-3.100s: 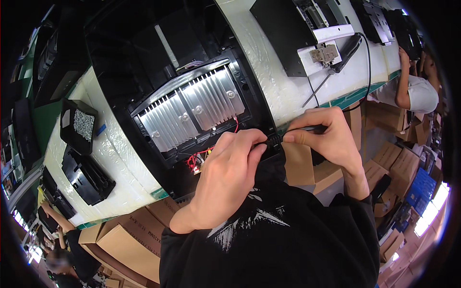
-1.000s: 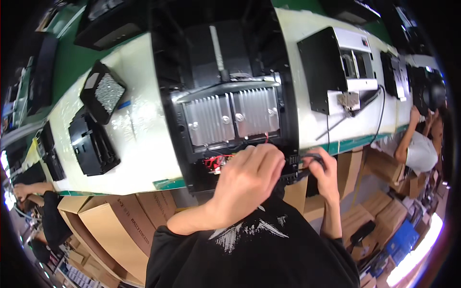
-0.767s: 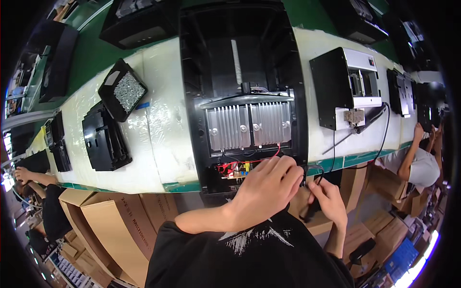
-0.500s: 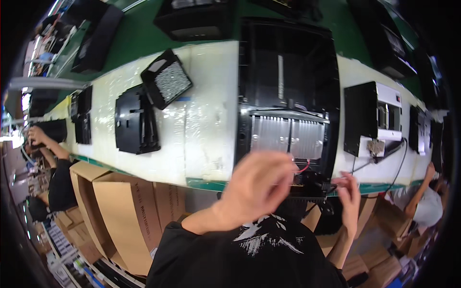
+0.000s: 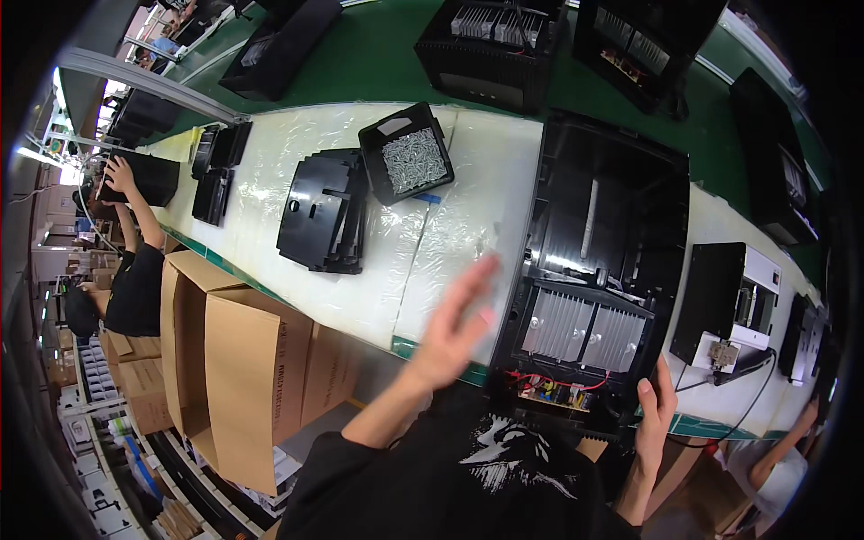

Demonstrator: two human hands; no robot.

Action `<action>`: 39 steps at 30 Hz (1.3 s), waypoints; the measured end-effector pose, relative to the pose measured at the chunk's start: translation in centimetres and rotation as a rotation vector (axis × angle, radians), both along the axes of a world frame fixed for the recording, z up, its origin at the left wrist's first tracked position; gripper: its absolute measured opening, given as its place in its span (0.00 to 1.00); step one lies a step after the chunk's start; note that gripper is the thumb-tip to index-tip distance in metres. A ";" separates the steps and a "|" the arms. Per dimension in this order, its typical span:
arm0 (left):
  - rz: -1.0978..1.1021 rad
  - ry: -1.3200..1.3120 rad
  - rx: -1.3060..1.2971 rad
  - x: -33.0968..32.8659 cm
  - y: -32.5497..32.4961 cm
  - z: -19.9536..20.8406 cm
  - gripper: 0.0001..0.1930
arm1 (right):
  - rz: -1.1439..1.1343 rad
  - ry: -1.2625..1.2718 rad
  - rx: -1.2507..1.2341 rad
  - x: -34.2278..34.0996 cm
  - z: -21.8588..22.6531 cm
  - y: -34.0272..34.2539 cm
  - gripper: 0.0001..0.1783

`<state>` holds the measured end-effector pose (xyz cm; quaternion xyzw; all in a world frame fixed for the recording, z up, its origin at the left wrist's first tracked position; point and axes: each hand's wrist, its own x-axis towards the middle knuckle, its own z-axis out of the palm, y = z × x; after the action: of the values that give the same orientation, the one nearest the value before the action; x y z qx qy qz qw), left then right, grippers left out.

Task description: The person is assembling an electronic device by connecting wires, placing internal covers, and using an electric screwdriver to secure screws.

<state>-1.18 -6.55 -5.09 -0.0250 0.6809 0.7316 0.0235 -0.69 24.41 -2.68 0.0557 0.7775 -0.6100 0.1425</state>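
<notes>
A black plastic case (image 5: pixel 621 180) lies open in front of me, with finned silver heat sinks (image 5: pixel 558 324) and a circuit board (image 5: pixel 553 391) with red wires in its near half. To the left of the case, my left hand (image 5: pixel 450 333) hovers over the table edge, blurred, fingers spread, holding nothing. My right hand (image 5: pixel 655 405) is at the near right corner of the case; its fingers point up along the side, thumb apart, and seem to touch the edge. Left of the case, a black bin (image 5: pixel 402 126) of silver screws (image 5: pixel 414 162) stands beside stacked black plastic panels (image 5: pixel 315 216).
A black-and-white box-shaped unit (image 5: pixel 720 301) with a cable stands on the right. More black cases (image 5: pixel 486 54) line the green surface (image 5: pixel 378 67) beyond. Cardboard boxes (image 5: pixel 243 387) stand below the table at left. Co-workers (image 5: pixel 135 279) are at both sides.
My view has turned, so the scene sits further right. My left hand has left the circuit board area and swung left, fingers spreading. My right hand is now against the case's side.
</notes>
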 end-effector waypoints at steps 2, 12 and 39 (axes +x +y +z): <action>0.406 0.036 -0.425 -2.3 -4.6 -0.5 0.28 | -0.057 -0.002 -0.033 0.1 -0.3 0.1 0.30; 0.523 -0.320 -1.347 -2.6 -21.1 -1.9 0.52 | -0.050 0.054 -0.004 -1.0 0.4 0.7 0.23; -0.090 0.513 -0.043 -9.3 1.7 8.0 0.19 | -0.045 0.632 -0.146 -9.7 5.2 -2.4 0.22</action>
<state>-10.51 -4.87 2.92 0.1909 0.6804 0.6976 -0.1180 -10.40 21.97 2.53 -0.1297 0.7360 -0.6542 -0.1161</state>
